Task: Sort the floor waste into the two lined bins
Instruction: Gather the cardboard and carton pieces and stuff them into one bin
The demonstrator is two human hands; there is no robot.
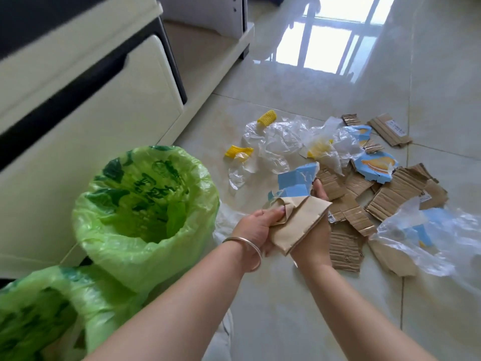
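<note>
Both hands hold one torn piece of blue-and-tan carton card [299, 212] just right of the bins. My left hand [256, 227], with a bangle on its wrist, grips the card's crumpled left edge. My right hand [313, 230] cups it from underneath, fingers curled up behind the blue part. A bin with a green liner [145, 204] stands open to the left. A second green-lined bin [39, 313] sits at the lower left. Brown corrugated cardboard pieces [390, 196], clear plastic bags [278, 142] and yellow foam nets [266, 117] lie scattered on the floor beyond my hands.
A cream cabinet with a drawer [109, 105] rises behind the bins on the left. A printed blue carton scrap [374, 165] and a clear bag over blue card [426, 230] lie to the right. Glossy tiled floor [338, 74] stretches beyond the waste.
</note>
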